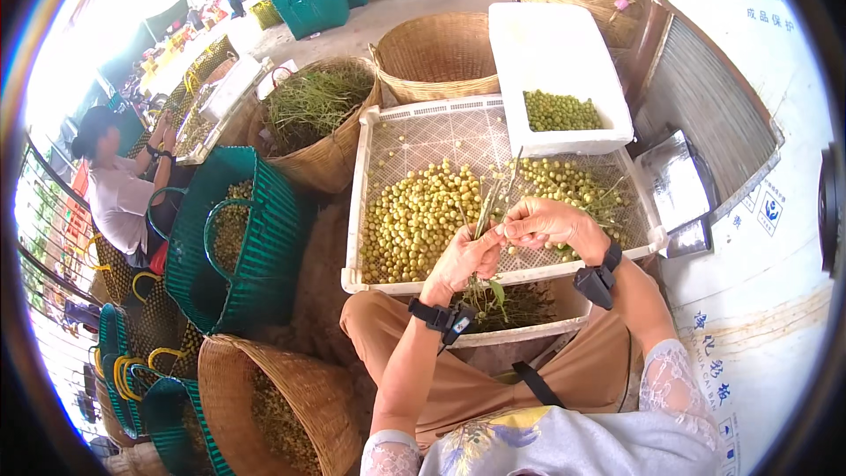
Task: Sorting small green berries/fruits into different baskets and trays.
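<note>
My left hand (pixel 464 256) holds a bunch of thin green stems (pixel 490 205) upright, with leafy ends hanging below the fist. Close against its thumb, my right hand (pixel 552 221) has thumb and fingers pinched together; whatever lies between them is too small to make out. Both hands are above the near edge of a white plastic mesh tray (pixel 355 231). In the tray, a heap of small round yellow-green fruits (pixel 423 218) spreads on the left. Fruits still on stems (pixel 575 178) lie on the right, partly behind my right hand.
A white foam box (pixel 562 39) containing greener fruits (pixel 560 111) sits on the tray's far right corner. Under the tray, a crate (pixel 529 336) holds stems. Wicker baskets (pixel 436 53) and a green woven bag (pixel 264 244) stand around. A person (pixel 122 185) sits at left.
</note>
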{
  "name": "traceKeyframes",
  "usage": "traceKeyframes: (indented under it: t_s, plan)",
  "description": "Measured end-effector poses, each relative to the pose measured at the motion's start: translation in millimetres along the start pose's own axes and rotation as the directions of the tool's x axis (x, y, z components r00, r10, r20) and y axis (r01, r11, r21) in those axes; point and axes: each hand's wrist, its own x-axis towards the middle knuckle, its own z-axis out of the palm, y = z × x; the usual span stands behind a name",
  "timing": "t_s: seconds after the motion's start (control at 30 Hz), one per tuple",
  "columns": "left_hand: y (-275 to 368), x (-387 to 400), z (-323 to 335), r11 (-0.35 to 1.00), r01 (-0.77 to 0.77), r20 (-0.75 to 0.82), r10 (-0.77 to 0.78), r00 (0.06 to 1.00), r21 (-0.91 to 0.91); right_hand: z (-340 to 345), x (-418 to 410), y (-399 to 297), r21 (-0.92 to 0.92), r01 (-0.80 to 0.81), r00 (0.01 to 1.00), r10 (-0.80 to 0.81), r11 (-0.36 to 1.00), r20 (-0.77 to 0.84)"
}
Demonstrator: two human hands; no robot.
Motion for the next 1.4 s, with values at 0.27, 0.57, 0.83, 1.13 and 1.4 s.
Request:
traceKeyframes:
  t_s: [0.27, 0.57, 0.83, 1.13, 1.4]
  plan:
    - [-21, 3, -4, 0.994, -0.095, -0.118, 0.088, 0.989, -0.051, 15, -2, -12, -0.515, -0.020, 0.990, -0.056, 0.857, -0.131]
    - [-15, 6, -1, 0.932, -0.196, -0.340, 0.086, 0.937, -0.305, 10, 1, 45, 0.484, 0.300, 0.953, -0.241, 0.822, -0.182]
    - [-14, 3, -56, 0.715, -0.492, -0.580, 0.147, 0.801, -0.498, 25, -50, 90, 0.498, 0.320, 0.939, -0.199, 0.806, -0.281]
    - [-6, 1, -33, 0.729, -0.552, -0.621, 0.224, 0.752, -0.406, 71, -21, 87, 0.506, 0.161, 0.980, -0.078, 0.847, -0.182]
    - [3, -7, -30, 0.725, -0.561, -0.584, 0.272, 0.765, -0.398, 81, -27, 89, -0.136, 0.077, 0.952, -0.114, 0.988, -0.284]
